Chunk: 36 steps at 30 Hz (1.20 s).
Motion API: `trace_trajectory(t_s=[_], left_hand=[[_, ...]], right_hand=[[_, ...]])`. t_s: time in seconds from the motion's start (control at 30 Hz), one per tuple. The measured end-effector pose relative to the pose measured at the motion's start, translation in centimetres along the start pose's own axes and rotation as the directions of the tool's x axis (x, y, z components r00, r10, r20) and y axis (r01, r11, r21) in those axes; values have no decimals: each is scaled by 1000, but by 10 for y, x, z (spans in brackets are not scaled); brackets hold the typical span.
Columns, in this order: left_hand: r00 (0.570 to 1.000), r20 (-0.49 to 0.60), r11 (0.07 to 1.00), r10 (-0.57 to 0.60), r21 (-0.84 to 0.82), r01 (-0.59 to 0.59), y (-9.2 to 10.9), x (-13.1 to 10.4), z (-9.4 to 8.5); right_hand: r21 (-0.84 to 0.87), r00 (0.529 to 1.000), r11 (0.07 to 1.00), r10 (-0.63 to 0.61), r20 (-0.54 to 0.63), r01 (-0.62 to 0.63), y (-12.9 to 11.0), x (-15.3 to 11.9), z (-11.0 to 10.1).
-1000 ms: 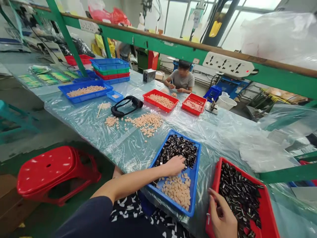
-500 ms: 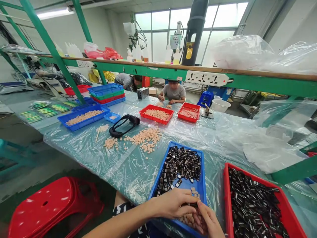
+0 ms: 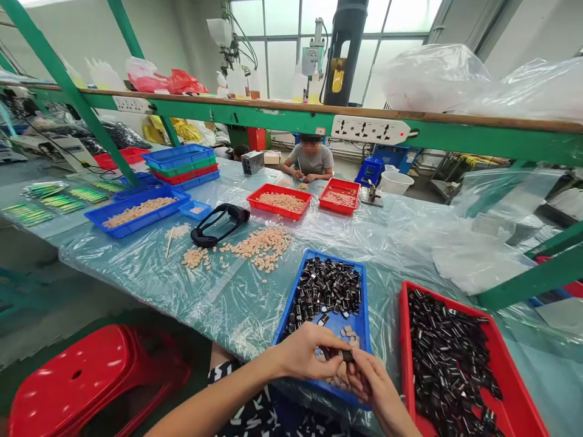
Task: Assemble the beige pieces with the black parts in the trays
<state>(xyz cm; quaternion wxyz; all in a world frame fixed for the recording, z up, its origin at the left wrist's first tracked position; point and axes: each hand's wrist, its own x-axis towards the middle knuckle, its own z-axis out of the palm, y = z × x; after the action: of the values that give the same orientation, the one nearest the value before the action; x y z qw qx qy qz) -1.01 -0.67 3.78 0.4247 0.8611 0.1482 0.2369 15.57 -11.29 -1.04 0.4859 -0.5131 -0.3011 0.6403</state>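
Observation:
Over the near end of a blue tray (image 3: 361, 291), my left hand (image 3: 310, 351) pinches a small black piece (image 3: 347, 355) between thumb and fingers. From the right, the fingertips of my right hand (image 3: 376, 382) close on the same piece's other end. A heap of similar black pieces with shiny metallic parts (image 3: 328, 284) fills the far part of the tray. Small beige pieces (image 3: 348, 333) lie in its near part, partly hidden under my hands. To the right, a red tray (image 3: 405, 340) holds many more black pieces (image 3: 449, 352).
Loose beige pieces (image 3: 262, 246) lie on the plastic-covered table beside a black headband-like frame (image 3: 219, 224). Red trays (image 3: 255, 203) and a blue tray (image 3: 102, 227) of beige pieces stand farther back. A person (image 3: 312, 159) sits opposite. A red stool (image 3: 68, 376) is at lower left.
My hands have turned slightly, so the black piece between them shows more plainly. The whole view has shifted a little with my head.

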Motion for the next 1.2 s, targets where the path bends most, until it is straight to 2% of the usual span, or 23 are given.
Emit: trace_trajectory(t_s=[0.17, 0.33, 0.43, 0.57, 0.63, 0.8, 1.1, 1.17, 1.2], left_hand=[[1000, 14, 998, 20, 59, -20, -3, -2, -1], [998, 65, 992, 5, 122, -13, -7, -1, 2], [998, 59, 988, -26, 151, 17, -12, -1, 9], [998, -16, 964, -56, 260, 58, -18, 2, 24], [999, -1, 959, -46, 280, 45, -18, 4, 27], [997, 75, 994, -13, 109, 5, -12, 4, 28], [990, 132, 990, 54, -134, -37, -7, 4, 48], [989, 136, 988, 55, -151, -34, -8, 7, 44], [990, 133, 992, 37, -128, -20, -10, 9, 41]], right_hand=[[3, 1000, 1000, -13, 20, 13, -2, -2, 2], [75, 997, 994, 74, -1, -74, -1, -3, 1], [74, 998, 995, 65, -23, -63, 0, 0, -1], [40, 994, 997, 76, -77, -73, -6, 3, -4], [35, 991, 995, 94, -90, -91, -13, -1, -5], [-45, 985, 984, 170, -15, -170, -26, -19, -16], [-45, 961, 963, 267, 71, -265, -23, -48, -39], [-94, 968, 965, 250, 24, -247, -29, -56, -50], [-123, 973, 965, 227, -37, -230, -32, -59, -57]])
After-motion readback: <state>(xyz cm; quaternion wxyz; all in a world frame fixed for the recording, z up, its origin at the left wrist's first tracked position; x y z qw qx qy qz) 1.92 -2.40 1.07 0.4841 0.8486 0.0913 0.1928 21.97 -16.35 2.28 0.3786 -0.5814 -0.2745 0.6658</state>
